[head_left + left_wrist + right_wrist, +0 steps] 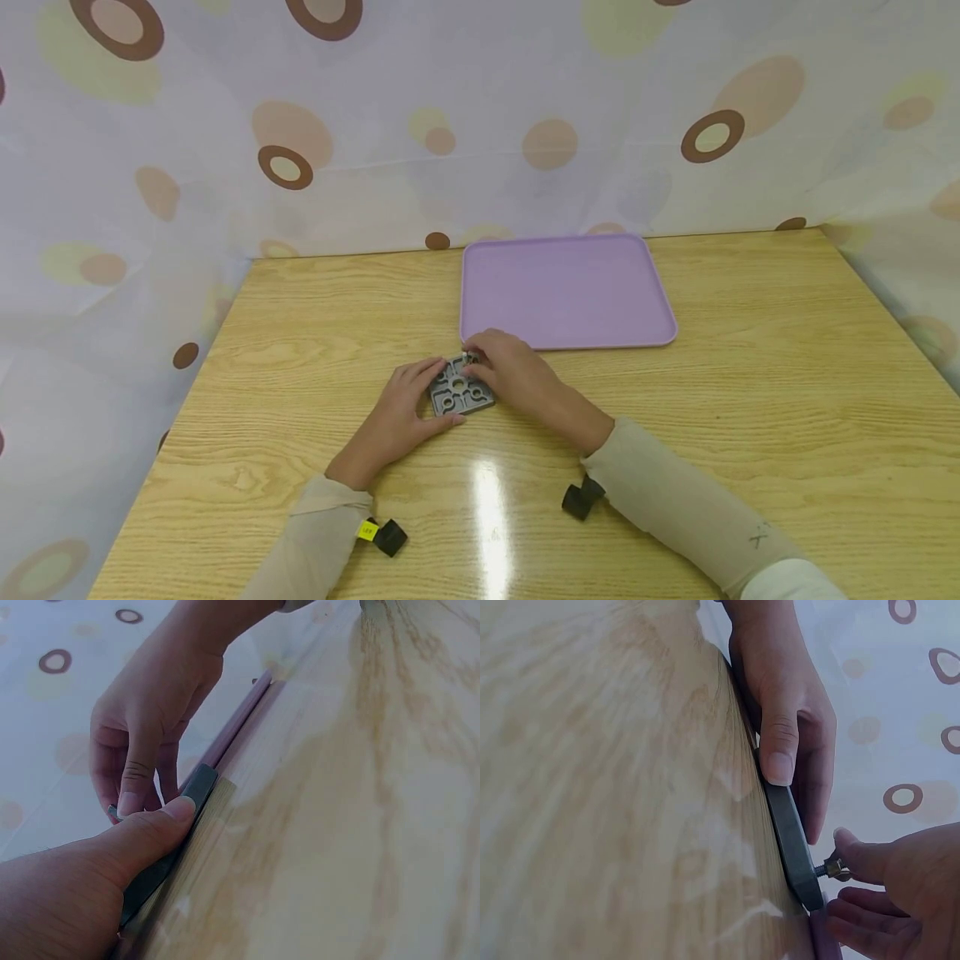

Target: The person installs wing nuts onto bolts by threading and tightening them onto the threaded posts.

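A square grey metal plate (pixel 461 399) with a round centre hole and raised ribs lies on the wooden table. My left hand (pixel 399 418) grips it by its edges, thumb along the near side and fingers at the far left corner. At the plate's far right corner, my right hand (pixel 519 375) pinches a small metal bolt (pixel 829 868) between thumb and fingers. In the right wrist view, the bolt's threaded end meets the face of the plate; how deep it sits cannot be seen. The left wrist view shows the plate edge-on beneath my left thumb (pixel 157 829).
A purple tray (pixel 566 292) lies just behind the plate, its near rim close to my right hand. Patterned cloth (pixel 480 108) hangs along the table's back and sides. Bare wood surface (pixel 750 375) stretches to the right.
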Demonstrator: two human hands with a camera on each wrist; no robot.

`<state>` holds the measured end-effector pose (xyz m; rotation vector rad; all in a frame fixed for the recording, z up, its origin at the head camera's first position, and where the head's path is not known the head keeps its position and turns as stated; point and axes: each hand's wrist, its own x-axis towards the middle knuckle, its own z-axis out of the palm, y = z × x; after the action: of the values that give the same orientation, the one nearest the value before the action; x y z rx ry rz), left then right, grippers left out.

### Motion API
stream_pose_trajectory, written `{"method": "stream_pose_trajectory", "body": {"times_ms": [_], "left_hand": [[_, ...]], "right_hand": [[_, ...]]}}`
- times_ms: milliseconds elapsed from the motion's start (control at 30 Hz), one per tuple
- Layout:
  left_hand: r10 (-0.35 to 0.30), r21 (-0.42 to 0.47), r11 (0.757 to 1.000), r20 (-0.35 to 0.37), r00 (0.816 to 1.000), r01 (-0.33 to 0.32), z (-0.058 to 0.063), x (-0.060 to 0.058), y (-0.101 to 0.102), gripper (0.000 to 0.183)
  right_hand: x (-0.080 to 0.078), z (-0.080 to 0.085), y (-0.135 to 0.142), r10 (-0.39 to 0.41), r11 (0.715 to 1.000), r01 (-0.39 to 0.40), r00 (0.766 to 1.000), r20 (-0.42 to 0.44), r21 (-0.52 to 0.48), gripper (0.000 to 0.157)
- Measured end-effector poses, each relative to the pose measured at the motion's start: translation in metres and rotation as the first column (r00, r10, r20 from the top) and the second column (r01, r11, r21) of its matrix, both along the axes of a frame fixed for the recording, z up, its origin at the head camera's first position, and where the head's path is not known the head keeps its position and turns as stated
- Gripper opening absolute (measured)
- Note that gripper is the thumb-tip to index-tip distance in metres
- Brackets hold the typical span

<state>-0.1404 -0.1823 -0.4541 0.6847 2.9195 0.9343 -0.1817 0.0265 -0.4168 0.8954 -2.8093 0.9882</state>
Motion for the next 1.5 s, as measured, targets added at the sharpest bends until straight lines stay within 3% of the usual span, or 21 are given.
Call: {"method": "stream_pose_trajectory", "body": {"times_ms": [667, 1267, 1500], "left_hand": [[0.002, 0.001, 1.0, 0.003, 1.0, -0.002, 0.0005, 0.0002, 0.0013, 0.083], [0.002, 0.001, 1.0, 0.007, 1.0, -0.002, -0.0008, 0.0, 0.0006, 0.083], [0.004, -0.003, 1.0, 0.016, 1.0, -0.004, -0.0001, 0.0001, 0.0005, 0.084]], "right_hand": [[0.0001, 0.0017, 0.0033, -0.045, 0.999, 0.045, 0.997, -0.07, 0.0, 0.009], [-0.0002, 0.0051, 0.0025, -0.029, 0.999, 0.029, 0.999, 0.02, 0.02, 0.005], [0.0003, 0.0046, 0.0019, -0.021, 1.0, 0.021, 0.999, 0.024, 0.007, 0.018]]}}
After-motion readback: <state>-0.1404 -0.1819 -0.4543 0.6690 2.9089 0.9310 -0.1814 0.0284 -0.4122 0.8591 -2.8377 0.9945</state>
